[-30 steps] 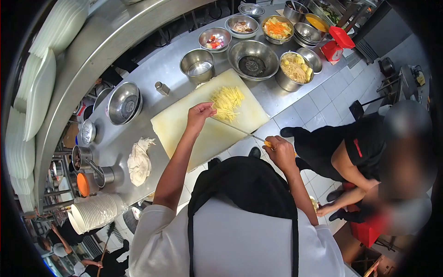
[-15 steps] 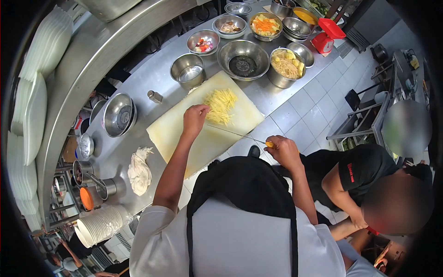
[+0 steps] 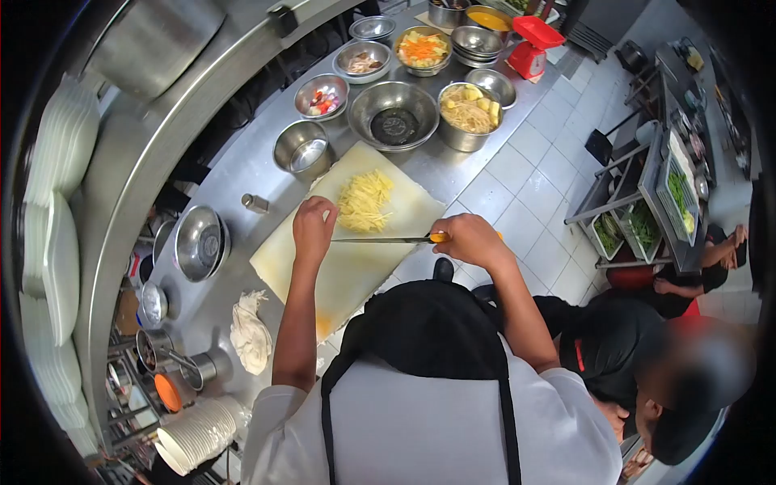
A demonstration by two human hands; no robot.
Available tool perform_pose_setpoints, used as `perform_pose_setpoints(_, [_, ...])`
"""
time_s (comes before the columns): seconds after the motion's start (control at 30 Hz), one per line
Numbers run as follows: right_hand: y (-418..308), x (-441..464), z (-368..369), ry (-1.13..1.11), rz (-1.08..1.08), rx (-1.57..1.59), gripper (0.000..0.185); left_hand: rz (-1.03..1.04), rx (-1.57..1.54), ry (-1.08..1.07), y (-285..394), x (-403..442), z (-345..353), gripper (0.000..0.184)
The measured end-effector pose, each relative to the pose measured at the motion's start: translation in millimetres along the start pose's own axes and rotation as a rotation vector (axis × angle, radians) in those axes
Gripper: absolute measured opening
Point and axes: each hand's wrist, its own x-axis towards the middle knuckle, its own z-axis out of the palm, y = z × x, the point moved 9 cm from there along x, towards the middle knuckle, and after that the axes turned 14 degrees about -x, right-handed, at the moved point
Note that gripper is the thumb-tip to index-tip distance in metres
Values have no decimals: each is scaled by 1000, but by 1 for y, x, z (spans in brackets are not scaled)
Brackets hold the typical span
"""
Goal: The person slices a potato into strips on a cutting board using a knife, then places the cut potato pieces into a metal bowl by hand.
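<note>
My right hand [image 3: 471, 239] is wrapped round the yellow handle of a knife [image 3: 380, 240], whose blade lies level over the cutting board [image 3: 307, 275] and points left. Near the blade's tip is my left hand [image 3: 315, 225], its fingers pinched together; anything between them is too small to make out. A pile of thin yellow strips [image 3: 365, 200] rests on the upper part of the board, just right of my left fingers. An empty-looking steel pot [image 3: 303, 150] and a wide steel bowl [image 3: 394, 116] stand beyond the board.
Filled bowls, including a pot of pale shreds [image 3: 470, 117], and a red scale [image 3: 533, 47] line the far counter. On the left are a shaker [image 3: 255, 203], nested bowls [image 3: 201, 243], a cloth [image 3: 251, 332] and stacked plates [image 3: 61, 153]. A black-clad person [image 3: 618, 343] is close on the right.
The view has turned. The knife's blade has gone from slanting to level and my right hand has come up nearer the board. My left hand is lower beside the strips. The person at right has shifted.
</note>
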Motion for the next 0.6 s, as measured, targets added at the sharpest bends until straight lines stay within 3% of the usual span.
perform_pose_setpoints(0.1, [3, 4, -6, -35, 16, -22, 26, 97, 59, 37, 11, -4, 0, 23])
perform_pose_setpoints(0.33, [37, -18, 4, -61, 81, 48, 29, 40, -24, 24, 28, 22, 7, 23])
perform_pose_setpoints(0.6, [108, -81, 19, 73, 212, 268, 28, 334, -178, -77, 151, 137, 91, 16])
